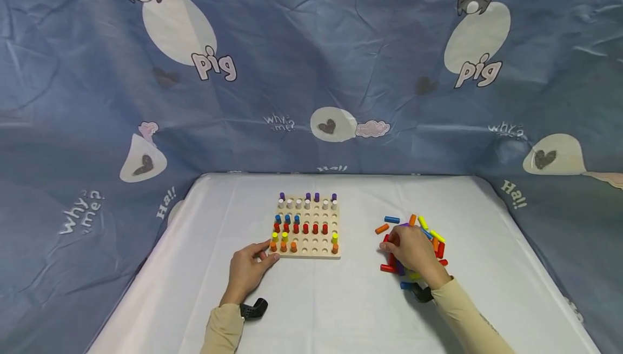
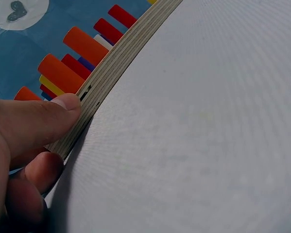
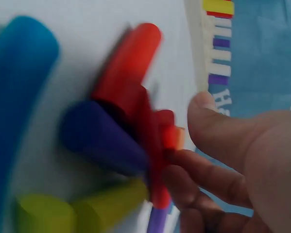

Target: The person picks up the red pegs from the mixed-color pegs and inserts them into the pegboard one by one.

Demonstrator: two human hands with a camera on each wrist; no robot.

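A square wooden pegboard [image 1: 316, 215] lies on the table with rows of coloured pegs standing in its holes: purple at the back, then white, blue, red, yellow and orange. At its front left corner my left hand [image 1: 247, 272] grips the edge, the thumb [image 2: 62, 109] on the side by the orange pegs. To the right, my right hand [image 1: 415, 252] is over a heap of loose pegs. Its thumb is spread from the fingers, which reach down beside red pegs [image 3: 130, 68]; no peg shows between them. A purple peg [image 3: 104, 138] lies close by.
Loose pegs lie around the right hand, among them a blue peg [image 1: 391, 219], an orange peg [image 1: 382, 229] and a yellow peg [image 1: 437, 236]. A white cloth [image 1: 340, 311] covers the table. Behind it hangs a blue printed curtain [image 1: 311, 73].
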